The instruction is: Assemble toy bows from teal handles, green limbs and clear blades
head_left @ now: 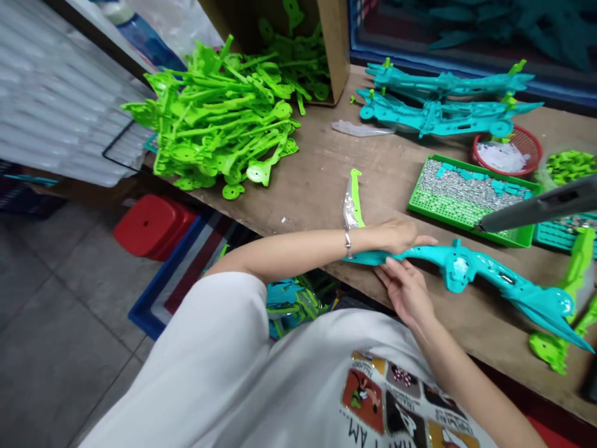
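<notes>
Brown worktop (321,165) | grey tiled floor (69,336) | red stool (147,224) | both hands (396,236) (410,292) grasping turquoise part (489,261)

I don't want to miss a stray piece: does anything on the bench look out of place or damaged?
Yes: a white scrap lies alone on the bench, apart from the other things, so it looks stray. The handled teal part shows no visible damage.
</notes>
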`<action>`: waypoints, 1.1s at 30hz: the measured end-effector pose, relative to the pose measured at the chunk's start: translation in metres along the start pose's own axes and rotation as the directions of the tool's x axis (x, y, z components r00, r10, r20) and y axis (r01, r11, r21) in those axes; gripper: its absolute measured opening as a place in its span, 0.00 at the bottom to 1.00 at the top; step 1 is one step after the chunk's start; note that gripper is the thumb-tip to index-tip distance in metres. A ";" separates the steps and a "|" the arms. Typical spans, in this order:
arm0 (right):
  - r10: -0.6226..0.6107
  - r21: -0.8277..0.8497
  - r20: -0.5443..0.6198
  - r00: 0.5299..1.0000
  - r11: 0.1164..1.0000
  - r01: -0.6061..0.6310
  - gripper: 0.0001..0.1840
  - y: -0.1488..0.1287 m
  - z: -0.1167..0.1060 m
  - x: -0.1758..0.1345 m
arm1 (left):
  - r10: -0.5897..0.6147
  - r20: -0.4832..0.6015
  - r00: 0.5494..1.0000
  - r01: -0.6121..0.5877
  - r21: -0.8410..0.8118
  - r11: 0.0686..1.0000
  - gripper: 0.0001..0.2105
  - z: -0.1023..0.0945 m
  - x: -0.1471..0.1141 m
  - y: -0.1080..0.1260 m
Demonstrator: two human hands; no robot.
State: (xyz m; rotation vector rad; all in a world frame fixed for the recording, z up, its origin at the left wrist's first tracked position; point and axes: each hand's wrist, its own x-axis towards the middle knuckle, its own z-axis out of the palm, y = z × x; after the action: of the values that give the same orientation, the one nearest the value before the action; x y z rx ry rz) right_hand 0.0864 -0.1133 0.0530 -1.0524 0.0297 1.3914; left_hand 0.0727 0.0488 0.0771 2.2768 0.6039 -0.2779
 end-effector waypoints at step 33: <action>-0.006 -0.128 -0.043 0.999 0.992 0.001 0.13 -0.004 0.013 0.004 | -0.269 -0.113 0.956 0.078 -0.789 0.610 0.22 0.005 -0.139 -0.072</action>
State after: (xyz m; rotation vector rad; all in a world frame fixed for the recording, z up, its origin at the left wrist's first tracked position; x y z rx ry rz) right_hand 0.0839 -0.1012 0.0603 -1.1881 -0.0302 1.3816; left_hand -0.0834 0.0419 0.0809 1.3902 0.8646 0.1499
